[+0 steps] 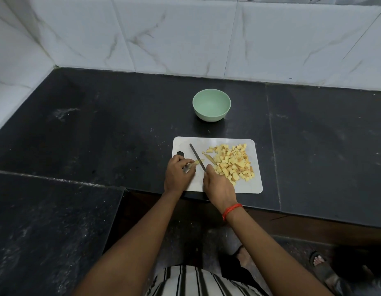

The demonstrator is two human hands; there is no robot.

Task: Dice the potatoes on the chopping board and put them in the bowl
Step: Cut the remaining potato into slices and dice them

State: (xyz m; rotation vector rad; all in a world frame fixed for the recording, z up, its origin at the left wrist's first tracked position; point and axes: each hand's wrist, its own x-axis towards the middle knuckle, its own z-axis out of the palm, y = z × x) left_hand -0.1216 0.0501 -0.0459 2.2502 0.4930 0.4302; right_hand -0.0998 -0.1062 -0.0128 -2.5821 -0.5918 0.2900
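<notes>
**Inventory, 10 entries, largest first**

1. Tiled wall (185, 35): white, marble-look, upper third of frame. Backdrop only.
2. Counter (121, 124): black stone, mid frame. It carries everything below.
3. Chopping board (257, 185): white, lower centre, at the counter's front edge, prob. so both hands reach w/o stretching. Long axis left-right, hang hole at left end.
4. Bowl (209, 116): pale green, upright, mouth up, centre frame. Sits above the board and apart from it. Looks empty. Prob. parked clear of the blade but near enough for transfer.
5. Diced pile (232, 162): yellow cubes on the right half of the board. Kept right, I judge, to leave the left half free for cutting.
6. Right hand (217, 184): lower centre, closed round the knife handle, which is hidden in the fist. Red thread (232, 210) on the wrist.
7. Left hand (178, 174): on the board's left end, fingers curled, pinching the potato strip to pin it down.
8. Knife (197, 155): thin blade between strip and pile. Long axis diag., tip pointing to upper left of the board. Edge contact w/ board: can't tell.
9. Potato strip (197, 162): task item, not yet diced. Long axis approx. left-right, free end pointing right at the blade, so crosscuts would yield cubes.
10. Loose strip (208, 158): 1 more pc just right of the blade, at the pile's left edge. Lies diag., upper left to lower right.

Status est.: dicing nearly done, 0 pcs in the bowl.
</notes>
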